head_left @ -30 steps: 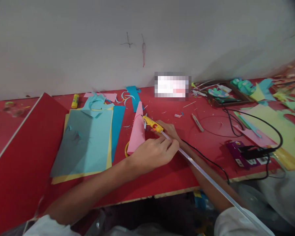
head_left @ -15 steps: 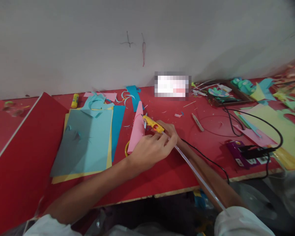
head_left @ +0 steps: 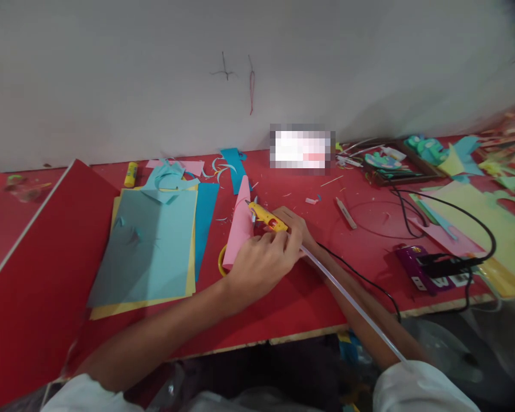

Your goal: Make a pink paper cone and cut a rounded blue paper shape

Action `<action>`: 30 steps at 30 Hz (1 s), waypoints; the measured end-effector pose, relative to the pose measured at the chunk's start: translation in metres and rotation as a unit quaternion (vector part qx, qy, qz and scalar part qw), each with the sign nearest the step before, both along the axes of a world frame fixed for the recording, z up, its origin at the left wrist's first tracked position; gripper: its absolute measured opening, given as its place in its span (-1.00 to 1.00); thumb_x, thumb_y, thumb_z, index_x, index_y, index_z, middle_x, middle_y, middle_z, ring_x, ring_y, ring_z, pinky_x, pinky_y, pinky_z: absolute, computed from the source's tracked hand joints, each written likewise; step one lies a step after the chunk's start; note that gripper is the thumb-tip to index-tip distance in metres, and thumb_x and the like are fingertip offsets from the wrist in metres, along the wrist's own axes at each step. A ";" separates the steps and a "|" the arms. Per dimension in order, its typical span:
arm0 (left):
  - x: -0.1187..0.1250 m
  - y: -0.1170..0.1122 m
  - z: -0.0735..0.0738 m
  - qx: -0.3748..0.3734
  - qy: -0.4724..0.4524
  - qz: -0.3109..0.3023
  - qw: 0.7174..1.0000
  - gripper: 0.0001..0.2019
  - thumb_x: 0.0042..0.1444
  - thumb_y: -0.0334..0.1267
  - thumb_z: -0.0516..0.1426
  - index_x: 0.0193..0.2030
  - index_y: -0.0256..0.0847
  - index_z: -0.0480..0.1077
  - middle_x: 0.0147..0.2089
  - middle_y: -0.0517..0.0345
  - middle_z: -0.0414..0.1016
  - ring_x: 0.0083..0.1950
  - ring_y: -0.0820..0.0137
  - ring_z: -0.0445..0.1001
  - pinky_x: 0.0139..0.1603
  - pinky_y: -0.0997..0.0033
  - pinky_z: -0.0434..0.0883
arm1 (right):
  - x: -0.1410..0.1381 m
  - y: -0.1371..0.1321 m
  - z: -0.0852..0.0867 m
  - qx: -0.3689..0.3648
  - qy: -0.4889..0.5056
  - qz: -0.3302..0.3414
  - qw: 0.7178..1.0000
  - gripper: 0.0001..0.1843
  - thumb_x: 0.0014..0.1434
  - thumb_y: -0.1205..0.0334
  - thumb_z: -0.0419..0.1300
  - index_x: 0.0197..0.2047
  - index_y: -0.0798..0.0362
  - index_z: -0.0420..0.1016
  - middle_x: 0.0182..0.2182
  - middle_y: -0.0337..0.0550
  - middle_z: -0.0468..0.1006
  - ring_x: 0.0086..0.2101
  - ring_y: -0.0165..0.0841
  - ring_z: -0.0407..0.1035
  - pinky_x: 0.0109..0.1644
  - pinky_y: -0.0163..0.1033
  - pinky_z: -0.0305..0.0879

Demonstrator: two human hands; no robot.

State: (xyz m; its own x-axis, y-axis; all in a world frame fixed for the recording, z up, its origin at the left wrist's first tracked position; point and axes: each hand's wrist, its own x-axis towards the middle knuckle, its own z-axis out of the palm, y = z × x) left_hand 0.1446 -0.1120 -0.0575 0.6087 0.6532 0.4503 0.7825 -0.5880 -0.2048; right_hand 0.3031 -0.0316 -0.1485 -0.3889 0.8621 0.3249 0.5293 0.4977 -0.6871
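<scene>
My right hand (head_left: 295, 222) is wrapped round a small yellow hot glue gun (head_left: 268, 217), its handle hidden behind my hands. The gun's nozzle points up and left, close to a pink paper cone (head_left: 239, 229) lying on the red table. My left hand (head_left: 264, 263) crosses in front, with its fingers closed at the back of the gun round a long clear glue stick (head_left: 347, 297). That stick slants down toward my right sleeve. Beneath the cone's wide end, a yellow ring (head_left: 222, 260) partly shows.
Blue and yellow paper sheets (head_left: 154, 257) lie left, beside a tilted red board (head_left: 47, 274). A yellow glue tube (head_left: 131, 174) stands behind them. A pen-like tool (head_left: 345, 213), a purple power box (head_left: 424, 272) with black cables and a dark tray (head_left: 424, 166) are at right.
My left hand has shifted slightly up along the glue stick's line, closer to the back of the glue gun. The gun and pink cone stay almost in place.
</scene>
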 end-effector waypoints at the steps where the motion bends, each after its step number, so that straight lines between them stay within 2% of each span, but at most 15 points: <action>1: -0.001 0.000 -0.001 -0.004 -0.005 0.009 1.000 -0.63 0.47 -0.10 0.14 0.19 -0.38 0.43 -0.36 0.10 0.58 -0.40 0.27 0.61 -0.54 0.29 0.35 | 0.000 0.000 -0.001 0.006 0.010 0.003 1.000 -0.79 0.43 0.06 0.18 -0.16 -0.01 0.51 -0.21 -0.03 0.55 -0.24 -0.25 0.43 -0.21 -0.17 0.39; 3: -0.002 0.001 -0.003 -0.005 -0.007 0.020 1.000 -0.58 0.47 -0.06 0.13 0.22 -0.40 0.42 -0.44 0.14 0.57 -0.46 0.27 0.59 -0.56 0.28 0.32 | 0.001 0.001 -0.003 0.020 0.027 0.013 0.999 -0.80 0.44 0.07 0.16 -0.13 -0.01 0.51 -0.20 -0.04 0.54 -0.21 -0.24 0.44 -0.19 -0.18 0.39; 7: -0.004 0.003 -0.006 0.003 -0.005 0.025 1.000 -0.62 0.43 -0.12 0.18 0.19 -0.41 0.43 -0.49 0.18 0.55 -0.52 0.29 0.56 -0.57 0.29 0.29 | 0.002 0.001 -0.005 0.047 0.037 0.015 0.998 -0.79 0.46 0.09 0.13 -0.07 -0.01 0.53 -0.18 -0.05 0.55 -0.18 -0.23 0.46 -0.18 -0.20 0.40; 10: -0.004 0.005 -0.004 -0.002 -0.012 0.030 0.999 -0.64 0.44 -0.06 0.17 0.13 -0.35 0.44 -0.47 0.17 0.57 -0.53 0.30 0.56 -0.57 0.30 0.26 | 0.001 -0.001 -0.005 0.073 0.046 -0.018 0.996 -0.81 0.45 0.11 0.13 -0.05 -0.04 0.54 -0.17 -0.05 0.57 -0.17 -0.22 0.48 -0.13 -0.18 0.44; 15: -0.003 0.004 0.000 -0.012 -0.028 0.036 0.999 -0.63 0.47 -0.03 0.12 0.15 -0.32 0.40 -0.48 0.17 0.58 -0.52 0.29 0.58 -0.57 0.33 0.24 | 0.002 -0.004 -0.004 0.122 0.072 -0.078 0.987 -0.81 0.44 0.12 0.14 0.01 -0.06 0.52 -0.11 -0.01 0.59 -0.14 -0.19 0.52 -0.11 -0.14 0.48; 19: -0.003 0.004 -0.001 -0.006 -0.038 0.032 0.999 -0.56 0.47 0.04 0.10 0.17 -0.35 0.39 -0.46 0.10 0.62 -0.54 0.30 0.59 -0.56 0.36 0.23 | 0.003 -0.006 -0.005 0.129 0.074 -0.106 0.983 -0.78 0.43 0.11 0.14 0.06 -0.07 0.51 -0.07 0.03 0.59 -0.12 -0.15 0.54 -0.10 -0.09 0.51; 23: -0.004 0.003 -0.003 -0.013 -0.038 0.030 0.999 -0.54 0.48 0.06 0.08 0.18 -0.36 0.38 -0.50 0.12 0.60 -0.54 0.30 0.59 -0.56 0.38 0.24 | 0.005 -0.007 -0.007 0.117 0.070 -0.112 0.984 -0.75 0.42 0.10 0.14 0.10 -0.09 0.51 -0.06 0.03 0.58 -0.07 -0.13 0.55 -0.05 -0.06 0.55; 30: -0.003 0.004 -0.005 -0.007 -0.048 0.020 0.999 -0.53 0.48 0.07 0.09 0.17 -0.37 0.40 -0.48 0.12 0.61 -0.52 0.31 0.59 -0.55 0.38 0.27 | 0.004 -0.007 -0.008 0.143 0.052 -0.131 0.980 -0.75 0.43 0.11 0.13 0.10 -0.10 0.52 -0.07 0.04 0.58 -0.05 -0.11 0.55 -0.06 -0.06 0.57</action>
State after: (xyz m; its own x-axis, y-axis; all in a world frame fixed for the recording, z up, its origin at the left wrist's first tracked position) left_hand 0.1413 -0.1079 -0.0625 0.5357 0.6837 0.4956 0.8216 -0.5574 -0.1190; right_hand 0.3076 -0.0387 -0.1565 -0.1179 0.7962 0.5935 0.5985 0.5339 -0.5973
